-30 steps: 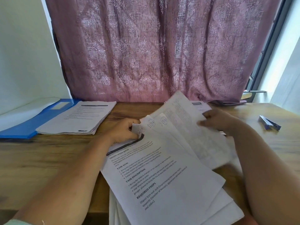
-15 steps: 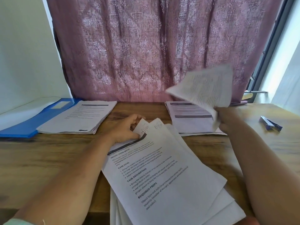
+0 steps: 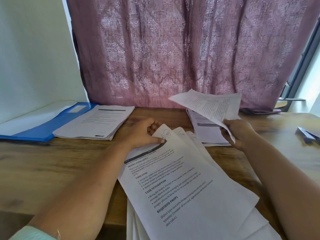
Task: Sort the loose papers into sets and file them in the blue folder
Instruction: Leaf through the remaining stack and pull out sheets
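Observation:
A fanned stack of loose printed papers [image 3: 187, 196] lies in front of me, hanging over the near table edge. My left hand [image 3: 143, 132] pinches the top corner of its upper sheet. My right hand [image 3: 237, 132] grips a few sheets [image 3: 209, 104] in the air, above a smaller sorted pile [image 3: 206, 130] at the back right. Another sorted pile [image 3: 97, 122] sits at the back left, partly on the open blue folder [image 3: 39, 130].
A wooden table [image 3: 52, 163] carries everything. A mauve curtain [image 3: 173, 49] hangs right behind it. A dark blue stapler-like object [image 3: 307, 135] lies at the far right. A white wall stands at the left.
My right hand has lifted sheets off the fanned stack, swung them up to the right, and now holds them lower over the back right pile. My left hand stayed on the stack's corner.

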`<action>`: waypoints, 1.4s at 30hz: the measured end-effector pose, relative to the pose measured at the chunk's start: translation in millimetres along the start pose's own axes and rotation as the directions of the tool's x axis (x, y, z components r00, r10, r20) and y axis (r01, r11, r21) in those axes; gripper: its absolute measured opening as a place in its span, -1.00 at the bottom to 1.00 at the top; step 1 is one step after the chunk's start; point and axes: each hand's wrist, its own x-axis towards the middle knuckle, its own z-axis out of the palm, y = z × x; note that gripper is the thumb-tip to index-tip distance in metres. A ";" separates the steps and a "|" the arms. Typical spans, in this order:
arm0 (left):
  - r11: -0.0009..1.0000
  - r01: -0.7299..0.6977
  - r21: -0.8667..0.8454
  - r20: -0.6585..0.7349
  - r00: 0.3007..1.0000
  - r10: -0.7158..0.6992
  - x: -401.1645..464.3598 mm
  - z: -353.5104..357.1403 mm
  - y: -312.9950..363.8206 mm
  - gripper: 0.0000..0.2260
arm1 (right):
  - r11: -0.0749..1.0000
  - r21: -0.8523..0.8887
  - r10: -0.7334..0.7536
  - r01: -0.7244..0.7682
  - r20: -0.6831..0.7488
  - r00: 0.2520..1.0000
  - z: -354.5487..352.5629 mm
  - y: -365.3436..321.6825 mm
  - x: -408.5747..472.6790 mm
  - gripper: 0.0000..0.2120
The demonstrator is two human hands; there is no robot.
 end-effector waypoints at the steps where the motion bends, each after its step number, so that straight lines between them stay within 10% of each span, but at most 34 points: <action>1: 1.000 -0.002 0.010 0.004 1.000 0.002 -0.6 0.5 1.0 -0.52 | 1.000 -0.009 -0.009 0.009 -0.002 1.000 0.0 0.1 0.8 -0.86; 18: 0.939 0.007 -0.345 -0.010 1.000 -0.011 -4.8 -15.8 -4.6 -0.80 | 0.815 -0.490 -0.341 0.309 0.026 0.940 -7.3 2.7 15.1 -0.71; 24: 0.846 -0.053 -0.530 -0.206 0.976 -0.068 -11.5 -18.8 7.1 -0.85 | 0.812 -0.557 0.011 0.175 0.315 0.949 -3.8 -0.8 -15.4 -0.73; 29: 0.903 -0.118 -0.412 -0.351 0.936 -0.038 -10.7 -19.7 7.8 -0.98 | 0.638 -0.759 0.469 0.127 0.514 0.718 6.3 5.9 -34.0 -0.61; 38: 0.981 0.084 -0.176 0.077 0.994 -0.071 -13.7 -2.7 -7.2 -0.79 | 0.544 -0.825 0.694 0.155 0.546 0.470 4.3 7.2 -44.9 -0.61; 42: 0.987 0.049 -0.152 0.091 0.995 -0.035 -13.6 -0.5 -0.9 -0.81 | 0.615 -0.773 0.568 0.152 0.569 0.594 4.0 3.0 -40.6 -0.62</action>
